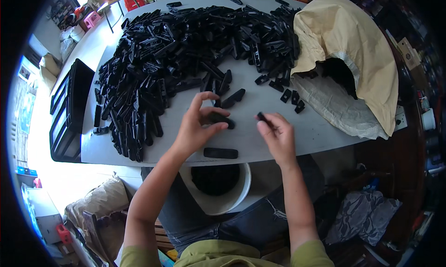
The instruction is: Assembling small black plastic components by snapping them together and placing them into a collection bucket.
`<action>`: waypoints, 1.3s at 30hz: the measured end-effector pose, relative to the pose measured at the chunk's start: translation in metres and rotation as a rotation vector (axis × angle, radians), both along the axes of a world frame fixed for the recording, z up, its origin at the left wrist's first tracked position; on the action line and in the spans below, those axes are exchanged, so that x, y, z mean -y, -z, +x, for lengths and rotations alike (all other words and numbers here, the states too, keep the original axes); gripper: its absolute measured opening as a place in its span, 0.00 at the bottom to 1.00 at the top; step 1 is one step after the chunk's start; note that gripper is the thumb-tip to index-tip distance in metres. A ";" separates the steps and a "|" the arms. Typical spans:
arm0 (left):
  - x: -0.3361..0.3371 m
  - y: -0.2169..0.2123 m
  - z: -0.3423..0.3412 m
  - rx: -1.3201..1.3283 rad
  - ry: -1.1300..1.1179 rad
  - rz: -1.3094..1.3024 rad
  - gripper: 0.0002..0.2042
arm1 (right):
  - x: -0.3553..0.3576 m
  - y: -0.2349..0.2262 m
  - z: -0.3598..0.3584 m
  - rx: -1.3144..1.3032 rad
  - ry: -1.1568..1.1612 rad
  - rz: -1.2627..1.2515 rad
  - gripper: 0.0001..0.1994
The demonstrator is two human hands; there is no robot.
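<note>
My left hand [197,123] is above the front of the table, its thumb and a lower finger closed around an elongated black plastic piece [231,123]; the other fingers are curved and raised. To its right, my right hand [278,134] pinches a small black plastic part [260,116] between thumb and fingertips. A long black piece [220,153] lies by itself at the table's near edge. Just beyond my left hand lies a loose angled black piece [233,98]. A large heap of similar black pieces [153,58] spreads over the left and far side of the table.
A brown paper sack [346,30] with a pale woven lining lies open at the right, small black parts [294,97] beside it. A white bucket [246,188] holding black contents stands below the table edge [139,164]. At the left is a black crate [72,111].
</note>
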State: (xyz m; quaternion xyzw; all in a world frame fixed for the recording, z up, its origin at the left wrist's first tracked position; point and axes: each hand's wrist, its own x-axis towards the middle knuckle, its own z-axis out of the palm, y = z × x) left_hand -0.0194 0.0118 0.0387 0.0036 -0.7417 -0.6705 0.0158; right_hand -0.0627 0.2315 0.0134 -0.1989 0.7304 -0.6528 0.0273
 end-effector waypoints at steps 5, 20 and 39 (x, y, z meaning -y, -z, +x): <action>0.011 0.010 0.005 -0.135 0.124 -0.335 0.13 | 0.023 -0.006 0.006 -0.462 -0.057 0.341 0.16; 0.021 0.014 0.014 -0.253 0.291 -0.498 0.15 | 0.017 -0.014 0.008 -0.581 -0.241 0.531 0.15; -0.014 -0.010 -0.033 -0.524 -0.025 -1.147 0.18 | -0.027 -0.011 -0.019 -0.331 0.259 0.612 0.10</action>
